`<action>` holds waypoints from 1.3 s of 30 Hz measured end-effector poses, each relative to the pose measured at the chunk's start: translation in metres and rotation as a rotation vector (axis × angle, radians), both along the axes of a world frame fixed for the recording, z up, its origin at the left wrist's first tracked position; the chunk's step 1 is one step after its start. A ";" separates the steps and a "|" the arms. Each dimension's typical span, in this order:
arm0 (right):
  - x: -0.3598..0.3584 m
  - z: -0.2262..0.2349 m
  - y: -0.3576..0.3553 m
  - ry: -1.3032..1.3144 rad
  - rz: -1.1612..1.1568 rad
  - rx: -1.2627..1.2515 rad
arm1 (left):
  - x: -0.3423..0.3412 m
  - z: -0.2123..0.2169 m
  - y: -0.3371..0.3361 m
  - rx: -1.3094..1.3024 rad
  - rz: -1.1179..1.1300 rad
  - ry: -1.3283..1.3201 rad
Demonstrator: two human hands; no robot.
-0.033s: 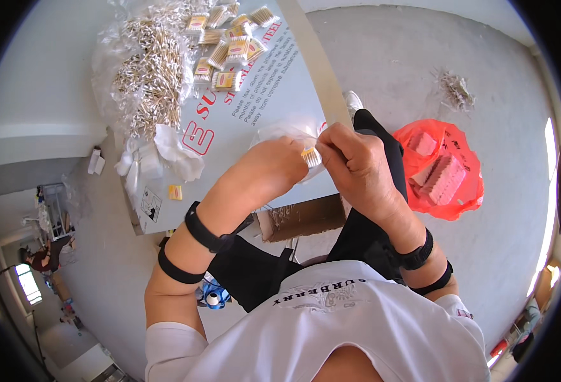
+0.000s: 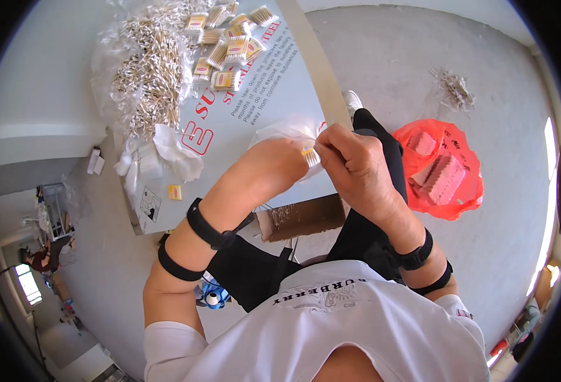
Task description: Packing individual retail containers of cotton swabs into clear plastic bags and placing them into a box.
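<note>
Near the table's front edge, my left hand (image 2: 279, 160) and my right hand (image 2: 355, 167) meet around a small clear plastic bag (image 2: 287, 130). A bundle of cotton swabs (image 2: 310, 156) with a bit of yellow label shows between them. Thumb and fingertips of my right hand are pinched together at the bag's edge. My left hand is curled against the bag; its fingertips are mostly hidden behind the hand. Further back, packed bundles of swabs (image 2: 237, 48) with yellow labels lie beside a big heap of loose cotton swabs (image 2: 150, 83) on clear plastic.
The table (image 2: 229, 140) has a pale, printed surface film. Empty clear bags (image 2: 177, 156) and a yellow label card (image 2: 174, 192) lie at its left. An open cardboard box (image 2: 306, 219) sits below the front edge. On the floor at right is a red plastic bag (image 2: 468, 181) with pink bundles (image 2: 445, 179).
</note>
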State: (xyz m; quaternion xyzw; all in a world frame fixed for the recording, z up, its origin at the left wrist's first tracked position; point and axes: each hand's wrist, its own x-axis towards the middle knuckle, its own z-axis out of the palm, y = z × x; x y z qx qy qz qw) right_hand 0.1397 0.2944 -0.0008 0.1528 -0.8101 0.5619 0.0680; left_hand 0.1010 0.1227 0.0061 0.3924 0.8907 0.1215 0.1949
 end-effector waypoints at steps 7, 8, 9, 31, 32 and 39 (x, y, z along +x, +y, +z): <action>0.001 -0.004 0.001 -0.033 0.063 -0.005 | -0.007 -0.033 -0.005 -0.084 -0.160 0.461; 0.000 -0.004 0.002 -0.065 0.053 -0.036 | -0.004 -0.028 -0.001 -0.122 -0.109 0.591; -0.001 -0.003 0.002 -0.097 0.044 -0.066 | 0.001 -0.021 -0.003 -0.125 -0.109 0.591; -0.011 0.011 0.011 -0.316 0.002 -0.074 | -0.166 -0.168 -0.136 0.200 1.283 0.157; -0.011 0.011 0.009 -0.300 0.001 -0.081 | -0.161 -0.167 -0.140 0.376 1.255 0.045; -0.005 0.009 0.010 -0.160 -0.064 0.028 | -0.058 -0.053 -0.104 1.249 1.120 0.124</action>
